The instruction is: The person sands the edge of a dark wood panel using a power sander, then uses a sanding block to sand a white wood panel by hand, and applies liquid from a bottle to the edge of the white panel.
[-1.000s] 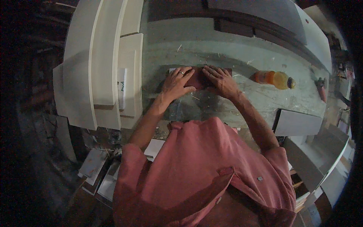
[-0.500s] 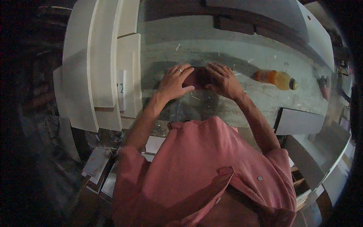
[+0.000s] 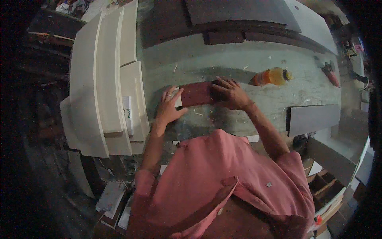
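A flat, oblong reddish-brown piece lies low over the green worktop, between my hands; I cannot tell whether it is a sheet or a board. At its left end shows a pale piece, which may run beneath it. My left hand, with a ring on it, grips this pale end, its thumb at the near edge and fingers at the far edge. Across the right end lies my right hand, fingers bent over the far edge and thumb partly hidden. A bottle of orange-yellow liquid rests on its side to the right.
Tall stacked pale boards line the left side of the worktop. Dark grey panels cover the far side. A grey board sits at the near right, and a red-handled tool lies at the far right.
My left hand has shifted left, away from the right one, and the pale end now shows. The whole view has tilted, so the bottle and boards appear displaced.
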A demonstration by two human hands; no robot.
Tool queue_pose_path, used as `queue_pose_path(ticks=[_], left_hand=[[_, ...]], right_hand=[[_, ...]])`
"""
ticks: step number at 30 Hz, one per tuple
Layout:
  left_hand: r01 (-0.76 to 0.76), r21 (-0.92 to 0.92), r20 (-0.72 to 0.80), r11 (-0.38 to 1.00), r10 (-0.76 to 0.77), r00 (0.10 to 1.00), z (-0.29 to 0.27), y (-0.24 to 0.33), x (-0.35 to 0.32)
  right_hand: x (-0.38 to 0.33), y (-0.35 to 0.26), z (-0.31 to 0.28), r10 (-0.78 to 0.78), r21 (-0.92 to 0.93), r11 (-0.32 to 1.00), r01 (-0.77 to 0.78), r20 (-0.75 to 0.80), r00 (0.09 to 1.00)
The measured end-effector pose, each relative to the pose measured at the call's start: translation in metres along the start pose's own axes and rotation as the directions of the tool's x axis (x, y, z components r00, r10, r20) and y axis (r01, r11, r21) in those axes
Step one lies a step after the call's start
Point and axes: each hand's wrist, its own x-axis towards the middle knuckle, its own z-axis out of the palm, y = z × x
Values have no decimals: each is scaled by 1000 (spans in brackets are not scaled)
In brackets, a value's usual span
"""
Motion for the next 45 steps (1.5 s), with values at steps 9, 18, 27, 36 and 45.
queue_pose_path(ticks=[9, 18, 27, 36, 45], left_hand=[[151, -492, 205, 858, -55, 977, -31, -43, 13], [-118, -554, -139, 824, 47, 989, -19, -14, 20], [-85, -504, -275, 860, -67, 959, -8, 6, 25], [54, -504, -361, 862, -267, 894, 9, 17, 48], [-47, -437, -546, 898, -223, 807, 29, -3, 71]], right_hand=[[-34, 42, -19, -15, 382, 924, 1, 33, 999], [-68, 13, -6, 290, 554, 795, -247, 10, 957], [-59, 9, -8, 410, 532, 775, -342, -11, 912], [-50, 15, 13, 608, 714, 587, -382, -77, 790], [-122, 52, 10, 849, 914, 369, -168, -258, 462]])
